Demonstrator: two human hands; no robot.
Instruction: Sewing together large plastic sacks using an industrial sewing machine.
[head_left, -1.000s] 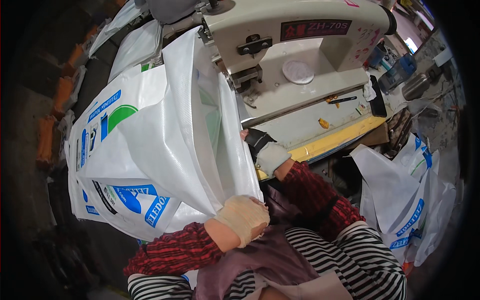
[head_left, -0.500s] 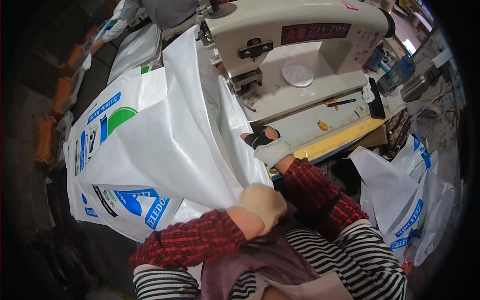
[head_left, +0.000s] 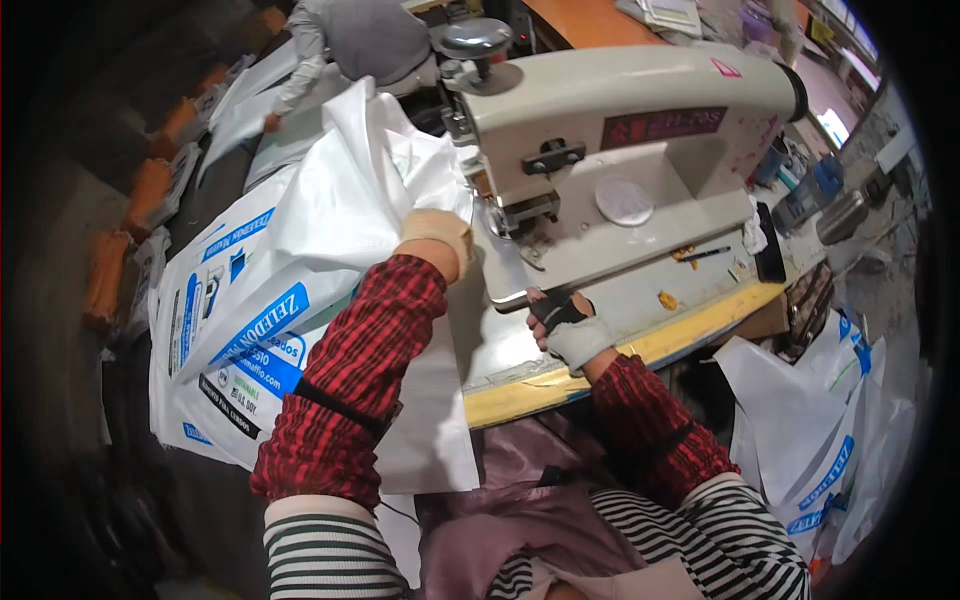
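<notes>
A large white woven bag (head_left: 345, 190) with blue and green printing spreads over the left of the work surface, its upper part raised and creased. At its right side, near the needle end of the cream sewing machine (head_left: 560, 100), is my left hand (head_left: 440, 235) in a cream glove. It grips the bag's edge, its fingers mostly hidden. Beside the machine's front corner, over the table, my right hand (head_left: 570, 325) wears a black and white glove with bare fingertips. Those fingers are curled in; whatever they may hold is hidden.
A yellow-edged table (head_left: 600, 365) runs before me. Behind the machine bed lie a black pen (head_left: 705, 254) and a dark phone (head_left: 770, 245). More printed bags (head_left: 815, 430) hang at the right. A co-worker's arm (head_left: 300, 75) reaches over white sheets at the far left.
My left hand has moved up and away from me, carrying the bag's edge toward the machine. My right hand is off the bag and farther right. The table's front edge now shows.
</notes>
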